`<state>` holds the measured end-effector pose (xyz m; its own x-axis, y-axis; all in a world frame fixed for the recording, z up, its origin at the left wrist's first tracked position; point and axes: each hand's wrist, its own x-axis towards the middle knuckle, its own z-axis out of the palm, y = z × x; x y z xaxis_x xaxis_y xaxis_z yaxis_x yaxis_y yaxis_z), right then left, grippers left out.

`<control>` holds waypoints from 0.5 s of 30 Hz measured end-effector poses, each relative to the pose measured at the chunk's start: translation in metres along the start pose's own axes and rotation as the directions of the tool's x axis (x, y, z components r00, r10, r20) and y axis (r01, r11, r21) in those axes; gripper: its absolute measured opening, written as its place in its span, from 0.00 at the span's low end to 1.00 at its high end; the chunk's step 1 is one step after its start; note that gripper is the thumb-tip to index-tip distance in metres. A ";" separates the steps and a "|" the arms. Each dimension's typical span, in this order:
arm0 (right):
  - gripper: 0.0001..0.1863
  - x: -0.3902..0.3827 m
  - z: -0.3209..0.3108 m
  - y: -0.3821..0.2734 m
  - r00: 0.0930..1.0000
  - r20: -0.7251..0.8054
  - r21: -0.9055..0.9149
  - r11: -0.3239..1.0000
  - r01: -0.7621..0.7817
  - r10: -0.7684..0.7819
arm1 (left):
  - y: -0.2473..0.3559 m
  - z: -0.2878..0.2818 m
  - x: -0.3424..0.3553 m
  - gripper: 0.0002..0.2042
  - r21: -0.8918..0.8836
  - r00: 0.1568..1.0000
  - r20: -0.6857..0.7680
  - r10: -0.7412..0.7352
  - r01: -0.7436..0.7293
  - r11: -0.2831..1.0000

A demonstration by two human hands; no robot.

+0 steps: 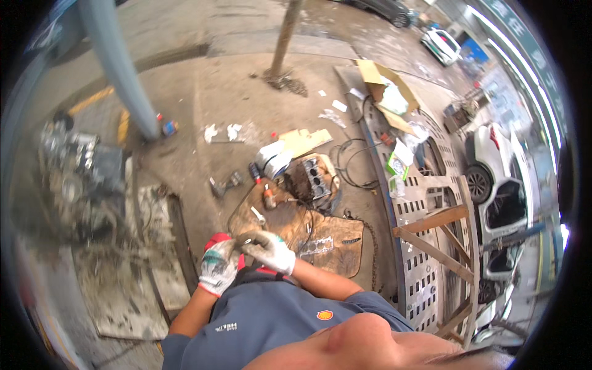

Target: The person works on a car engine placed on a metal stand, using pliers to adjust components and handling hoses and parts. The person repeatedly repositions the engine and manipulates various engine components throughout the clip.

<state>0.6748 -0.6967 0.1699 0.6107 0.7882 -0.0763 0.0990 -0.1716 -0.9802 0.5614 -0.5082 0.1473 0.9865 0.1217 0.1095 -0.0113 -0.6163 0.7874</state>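
Small grey part (242, 242), too small and blurred to name, sits pinched between our two gloved hands, held in the air close to our chest and above the dirty concrete floor (203, 105). Left hand (218, 266), in a white glove with green and red patches, has its fingers curled narrow under the piece; right hand (270, 250), in a white glove, has its fingers closed onto it from the other side, thumb and forefinger meeting at the part. Both hands hold; neither is spread. Our judgement for doing this well: keep the left hand as the steady support, let the right hand do the fine work, keep the elbows tucked and the part close in, since anything dropped here would be hard to find among the debris below. Just beyond the hands lies a brown cardboard sheet (320, 237) with a flat gasket-like piece (316, 246) on it, and beyond that an engine block (313, 179), dark and oily, resting on more cardboard. A white plastic jug (273, 157) stands near the block, with a small bottle (269, 198) between it and us. To our left, a grimy engine assembly (74, 176), blurred. To our right, a perforated metal ramp (425, 246) with wooden bracing, and parked white cars (499, 172) past it. A grey post (117, 61) rises at upper left.
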 end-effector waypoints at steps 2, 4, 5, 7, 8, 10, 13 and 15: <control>0.16 0.030 -0.018 -0.004 0.995 -0.058 -0.032 0.996 -0.087 0.085 | -0.014 0.005 0.036 0.14 -0.018 0.999 -0.046 -0.015 0.014 1.000; 0.16 0.067 -0.029 0.001 0.995 -0.090 -0.095 0.994 -0.057 0.048 | -0.035 0.002 0.070 0.14 0.034 0.999 -0.042 0.022 -0.020 0.999; 0.15 0.089 -0.035 0.016 0.994 -0.107 -0.154 0.988 0.016 -0.032 | -0.055 0.002 0.088 0.14 0.044 1.000 -0.027 0.015 -0.014 0.999; 0.13 0.132 -0.041 0.040 0.979 -0.083 -0.287 0.945 0.157 -0.188 | -0.076 -0.009 0.117 0.14 0.028 0.999 -0.051 -0.014 0.016 0.999; 0.13 0.164 -0.046 0.038 0.977 -0.066 -0.286 0.942 0.178 -0.204 | -0.088 -0.020 0.137 0.14 -0.002 0.997 -0.066 -0.033 0.033 0.999; 0.12 0.220 -0.048 0.031 0.975 0.000 -0.251 0.944 0.215 -0.222 | -0.108 -0.046 0.168 0.14 -0.074 0.993 -0.114 -0.035 0.026 0.997; 0.13 0.308 -0.043 0.035 0.983 0.065 -0.227 0.957 0.181 -0.171 | -0.137 -0.087 0.216 0.14 -0.074 0.981 -0.178 -0.074 0.061 0.995; 0.14 0.358 -0.051 0.023 0.957 0.116 -0.270 0.919 0.286 -0.264 | -0.169 -0.090 0.238 0.15 -0.001 0.966 -0.259 -0.002 0.002 1.000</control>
<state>0.9356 -0.4482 0.1295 0.4672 0.8687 0.1646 0.4782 -0.0917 -0.8735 0.7834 -0.3047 0.0950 0.9105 0.3204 0.2614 -0.0099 -0.6150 0.7885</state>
